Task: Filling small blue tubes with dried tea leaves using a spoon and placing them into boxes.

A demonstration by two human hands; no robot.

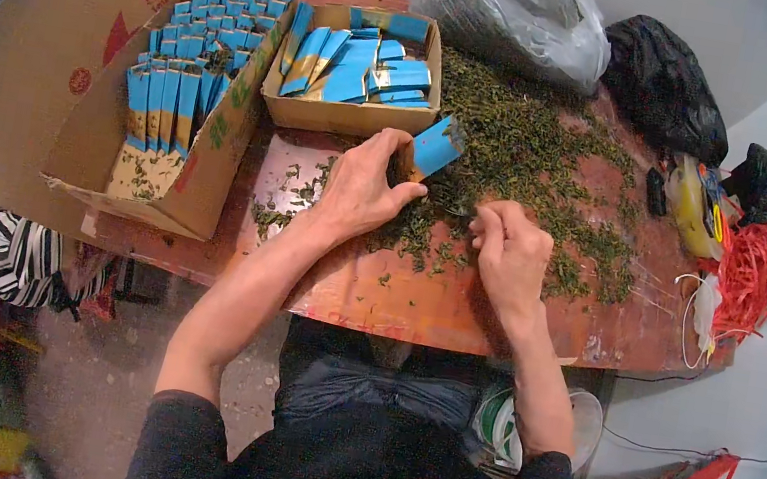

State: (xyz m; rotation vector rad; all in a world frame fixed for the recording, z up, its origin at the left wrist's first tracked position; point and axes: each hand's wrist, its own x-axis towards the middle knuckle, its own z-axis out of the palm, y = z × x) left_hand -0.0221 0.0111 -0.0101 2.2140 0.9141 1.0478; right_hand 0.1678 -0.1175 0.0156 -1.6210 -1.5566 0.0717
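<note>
My left hand (365, 187) holds a blue and gold packet (437, 148) tilted, its upper end towards the loose dried leaves (522, 141) on the table. To its right, my right hand (512, 250) has its fingers curled round what looks like the handle of a thin metal tool, whose far end lies among the leaves; most of it is hidden. Beyond my left hand, a small cardboard box (349, 123) holds flat blue and gold packets (351, 67). In the large cardboard carton (199, 201) at the left, many similar packets (167, 100) stand in rows, with some leaves scattered on them.
A clear plastic bag (519, 19) and a black plastic bag (664, 85) stand at the back. Red shredded strips (749, 282), a tape roll and another black bag lie at the right. The wooden table's front edge (399, 330) runs close before my body.
</note>
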